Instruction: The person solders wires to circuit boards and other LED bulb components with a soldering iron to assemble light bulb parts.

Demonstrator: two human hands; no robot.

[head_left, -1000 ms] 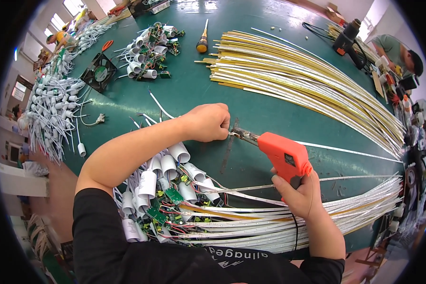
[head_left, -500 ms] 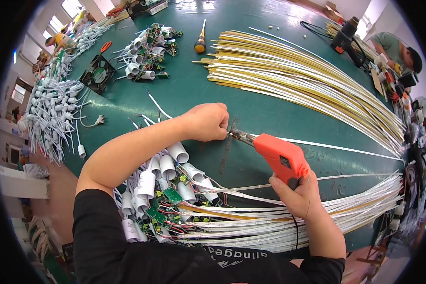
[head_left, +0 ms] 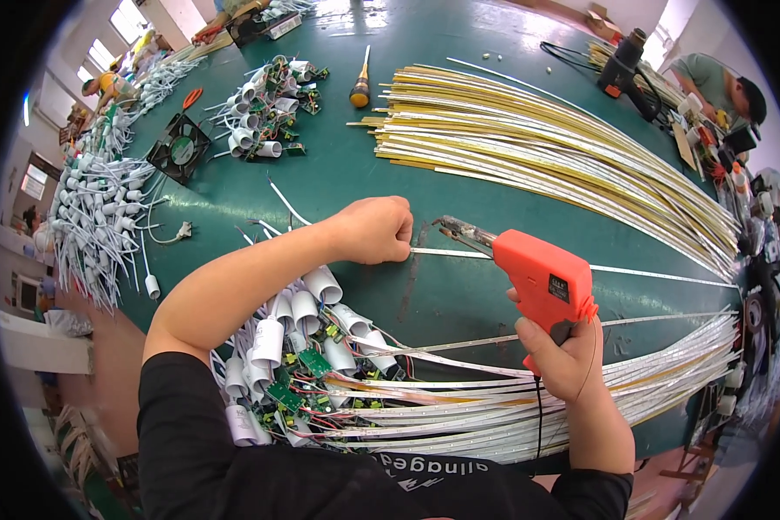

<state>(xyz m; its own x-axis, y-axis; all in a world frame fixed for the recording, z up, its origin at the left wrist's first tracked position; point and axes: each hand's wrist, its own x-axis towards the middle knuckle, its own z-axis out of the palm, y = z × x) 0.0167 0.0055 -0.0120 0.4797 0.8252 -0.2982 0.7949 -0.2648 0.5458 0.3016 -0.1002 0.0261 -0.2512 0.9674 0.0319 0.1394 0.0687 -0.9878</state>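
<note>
My left hand (head_left: 374, 230) is closed, with its fingertips pinching the left end of a thin white LED strip (head_left: 449, 252). That strip runs right across the green table, passing behind the red soldering gun (head_left: 542, 276). My right hand (head_left: 570, 357) is wrapped round the gun's handle. The gun's dark metal tip points left and stands a little apart from my left hand, above the strip. Below my left forearm lies a heap of white lamp caps (head_left: 269, 341) with small green circuit boards (head_left: 315, 362). Their wires join a bundle of white LED strips (head_left: 494, 412) along the near side.
Yellow and white strips (head_left: 529, 143) lie across the far right. A screwdriver (head_left: 360, 87), more wired caps (head_left: 263, 104), a black fan (head_left: 179, 147) and orange-handled pliers (head_left: 192, 97) lie beyond. White caps (head_left: 104, 204) fill the left side. A heat gun (head_left: 622, 65) stands near a person (head_left: 724, 91).
My right hand has drawn the soldering gun right, so its tip has come away from the strip's end by my left fingers. My left hand keeps its pinch.
</note>
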